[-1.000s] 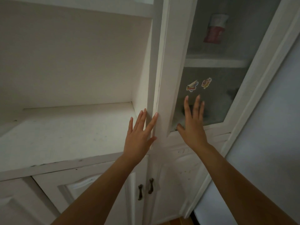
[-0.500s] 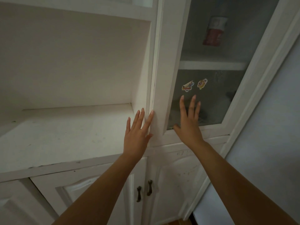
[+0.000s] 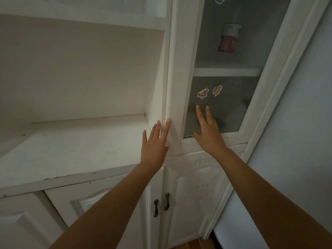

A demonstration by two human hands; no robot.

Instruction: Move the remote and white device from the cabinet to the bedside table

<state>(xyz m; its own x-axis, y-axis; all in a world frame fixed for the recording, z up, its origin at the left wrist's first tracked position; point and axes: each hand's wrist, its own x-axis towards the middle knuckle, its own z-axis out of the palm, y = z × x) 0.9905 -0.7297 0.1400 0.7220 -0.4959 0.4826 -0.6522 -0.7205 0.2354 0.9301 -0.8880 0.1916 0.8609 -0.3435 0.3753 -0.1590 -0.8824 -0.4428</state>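
A white cabinet (image 3: 93, 177) fills most of the frame: an open shelf (image 3: 75, 146) takes up the left and centre, bare and lightly scuffed, and a tall door (image 3: 181, 72) with a frosted glass pane (image 3: 226, 108) stands in the upper right. Two small cartoon stickers (image 3: 209, 92) sit on the glass just above the right hand, with part of a third at the top edge. Behind the pane, a red and white container (image 3: 228, 40) stands on an inner shelf (image 3: 226, 71) — blurred by the frosting, so its kind cannot be told. Dark, vague shapes show low behind the glass near the right hand; whether these are the remote or the white device cannot be told, and neither is clearly in sight. Below, two lower doors meet at a pair of dark metal handles (image 3: 161, 203), and a pale wall (image 3: 296, 141) runs down the right of the frame. The closed glass door stands between the hands and whatever lies inside. The left hand (image 3: 154, 142) is raised with fingers straight and spread, its longest fingertip against the door's left edge. The right hand (image 3: 208, 133) lies flat with fingers splayed over the lower part of the pane — both hands empty, gripping nothing.
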